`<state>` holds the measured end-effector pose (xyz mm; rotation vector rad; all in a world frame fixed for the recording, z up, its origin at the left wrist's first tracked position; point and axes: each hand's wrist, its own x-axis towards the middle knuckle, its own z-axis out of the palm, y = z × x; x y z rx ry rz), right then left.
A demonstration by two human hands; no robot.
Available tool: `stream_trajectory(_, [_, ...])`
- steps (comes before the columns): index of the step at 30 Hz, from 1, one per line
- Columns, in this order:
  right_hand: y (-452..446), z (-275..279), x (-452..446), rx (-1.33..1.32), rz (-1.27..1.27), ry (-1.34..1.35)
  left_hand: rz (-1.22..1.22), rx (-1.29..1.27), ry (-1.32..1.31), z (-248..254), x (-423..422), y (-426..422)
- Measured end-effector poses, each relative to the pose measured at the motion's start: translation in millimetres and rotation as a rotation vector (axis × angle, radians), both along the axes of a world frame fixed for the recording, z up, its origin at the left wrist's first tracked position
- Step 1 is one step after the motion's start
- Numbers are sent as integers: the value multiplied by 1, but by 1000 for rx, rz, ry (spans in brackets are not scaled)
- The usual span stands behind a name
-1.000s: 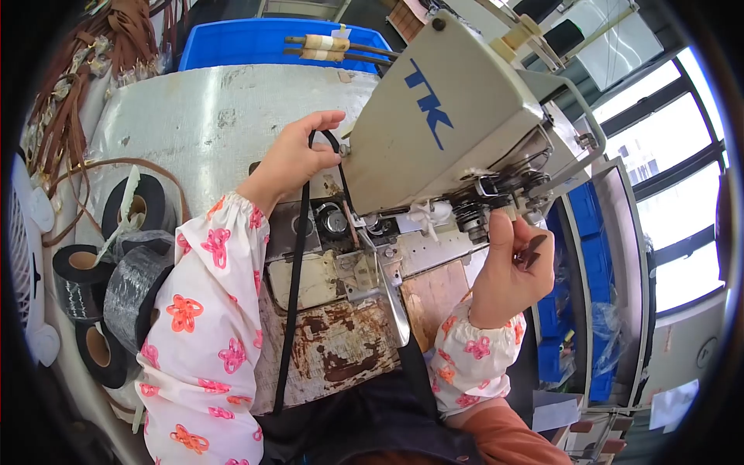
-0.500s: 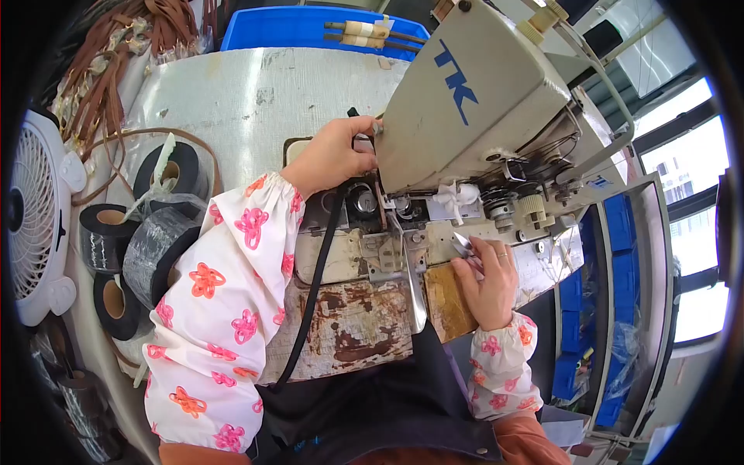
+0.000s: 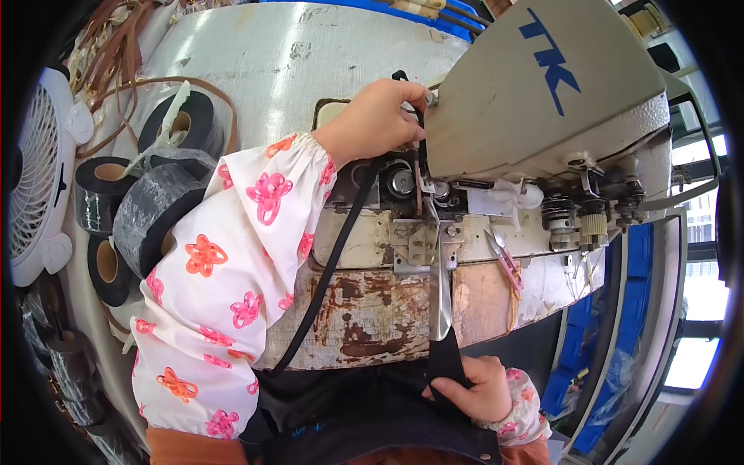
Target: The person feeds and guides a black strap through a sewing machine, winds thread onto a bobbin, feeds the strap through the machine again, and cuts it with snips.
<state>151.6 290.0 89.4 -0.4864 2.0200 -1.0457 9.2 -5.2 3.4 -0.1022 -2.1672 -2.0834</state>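
Observation:
A sewing machine [image 3: 542, 85] marked TK stands over a worn plate. My left hand [image 3: 376, 120] is closed on a narrow black strap [image 3: 329, 267] beside the machine head; the strap trails down to the front edge. Near that front edge, my right hand [image 3: 473, 389] has its fingers closed on a wide black band [image 3: 446, 360]. The band runs up into a metal folder [image 3: 440, 298] fixed to the plate. Small scissors [image 3: 505, 262] with pinkish handles lie on the plate, right of the folder.
Several black tape rolls [image 3: 159, 213] stand at the left, beside a white fan [image 3: 43, 170]. Brown straps [image 3: 116, 46] lie at the back left. A blue tray [image 3: 434, 22] is at the back, and blue bins [image 3: 577, 341] are at the right.
My right hand has gone from the machine's knobs to the plate, left the scissors there, then moved down onto the wide black band. My left hand stays by the machine head. The view has shifted.

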Motion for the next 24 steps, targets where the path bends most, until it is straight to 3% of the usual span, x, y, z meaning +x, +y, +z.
stream_trajectory(7, [2,4,-2,-12,44,-26,129,-203,71,11,-5,-5])
stream_trajectory(24, [-10,8,-12,72,71,17,432,-180,130,7,-18,-23])
